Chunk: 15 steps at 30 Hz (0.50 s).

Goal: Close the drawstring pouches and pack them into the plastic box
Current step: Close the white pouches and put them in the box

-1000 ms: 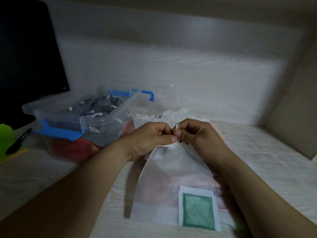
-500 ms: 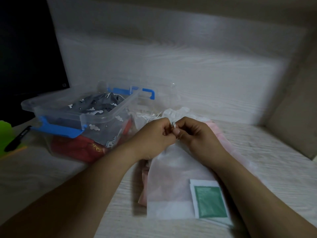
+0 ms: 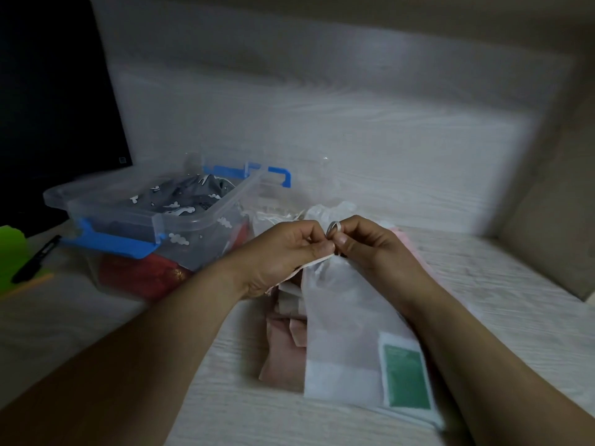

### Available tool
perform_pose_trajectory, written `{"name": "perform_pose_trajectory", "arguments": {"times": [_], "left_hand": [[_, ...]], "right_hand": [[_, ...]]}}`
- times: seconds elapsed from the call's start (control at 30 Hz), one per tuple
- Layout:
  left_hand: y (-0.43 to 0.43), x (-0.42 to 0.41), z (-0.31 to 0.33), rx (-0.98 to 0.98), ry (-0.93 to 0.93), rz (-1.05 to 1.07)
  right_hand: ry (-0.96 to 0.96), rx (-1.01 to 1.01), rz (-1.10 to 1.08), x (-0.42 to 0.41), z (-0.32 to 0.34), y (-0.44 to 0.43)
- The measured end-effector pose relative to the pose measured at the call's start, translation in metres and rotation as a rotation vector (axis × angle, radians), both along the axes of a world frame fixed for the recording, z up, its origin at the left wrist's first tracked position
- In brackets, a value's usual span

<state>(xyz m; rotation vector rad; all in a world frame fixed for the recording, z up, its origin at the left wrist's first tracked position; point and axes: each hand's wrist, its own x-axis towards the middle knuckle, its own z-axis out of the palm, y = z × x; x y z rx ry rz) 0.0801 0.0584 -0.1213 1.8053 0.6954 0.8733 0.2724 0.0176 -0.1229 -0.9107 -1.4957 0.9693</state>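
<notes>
A white drawstring pouch (image 3: 347, 329) with a green label (image 3: 406, 378) lies flat in front of me, its mouth pointing away. My left hand (image 3: 283, 252) and my right hand (image 3: 367, 243) meet at that mouth, both pinching its white cord (image 3: 333, 227), which loops up between the fingertips. Pink pouches (image 3: 283, 352) lie under it. The clear plastic box (image 3: 193, 226) with blue latches stands to the left and holds a grey patterned pouch (image 3: 180, 201) and a red pouch (image 3: 141, 278).
More white pouches with loose cords (image 3: 280, 217) lie behind my hands. A black monitor (image 3: 54, 104) stands at the far left, with a green object (image 3: 11, 252) and a black pen (image 3: 37, 257) before it. A wall closes the back and right.
The white pouch has slid right and away, uncovering the pink pouches under its left side. Both hands keep pinching the cord at its mouth, and a loop of cord now shows between them.
</notes>
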Motion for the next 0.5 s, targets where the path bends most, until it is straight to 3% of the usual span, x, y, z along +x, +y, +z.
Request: {"name": "perform_pose_trajectory", "arguments": {"times": [0.13, 0.3, 0.5], "left_hand": [[0.004, -0.002, -0.003, -0.077, -0.053, 0.035], [0.002, -0.001, -0.002, 0.124, 0.16, 0.167], [0.003, -0.004, -0.007, 0.177, 0.132, 0.23]], "right_hand": [[0.109, -0.023, -0.053, 0.003, 0.004, 0.002], [0.044, -0.024, -0.18, 0.011, 0.004, 0.004], [-0.003, -0.02, -0.288, 0.009, 0.006, 0.001]]}}
